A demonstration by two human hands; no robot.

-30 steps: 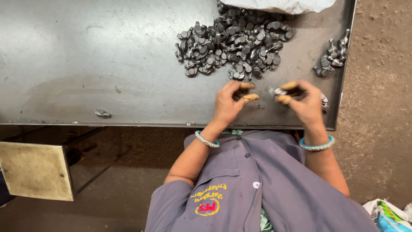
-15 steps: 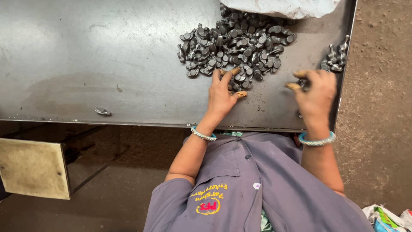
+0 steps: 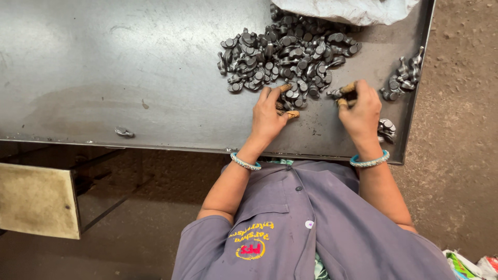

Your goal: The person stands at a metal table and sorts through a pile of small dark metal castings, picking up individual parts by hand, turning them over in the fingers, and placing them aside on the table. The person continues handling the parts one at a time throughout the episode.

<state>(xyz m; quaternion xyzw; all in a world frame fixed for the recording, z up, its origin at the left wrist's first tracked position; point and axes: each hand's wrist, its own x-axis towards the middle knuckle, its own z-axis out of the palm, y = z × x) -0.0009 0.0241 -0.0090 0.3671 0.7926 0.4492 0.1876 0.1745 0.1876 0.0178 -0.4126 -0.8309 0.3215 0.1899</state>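
A pile of small dark metal parts (image 3: 290,52) lies on the steel table (image 3: 129,67) at the far middle. My left hand (image 3: 267,116) rests at the pile's near edge, and its brown-capped thumb and fingers close around one metal part (image 3: 280,105). My right hand (image 3: 363,109) is just right of the pile, pinching another small metal part (image 3: 336,94) between its capped fingertips. Both wrists wear bangles.
A smaller group of parts (image 3: 402,78) sits by the table's right edge, two more parts (image 3: 386,128) by my right wrist, and a single part (image 3: 124,132) near the front edge at left. A white sack (image 3: 353,10) lies behind the pile. A beige board (image 3: 36,202) is below left.
My hands were together near the front edge. The left reached forward into the pile. The right swung out to the table's right side and came back toward the pile with a part.
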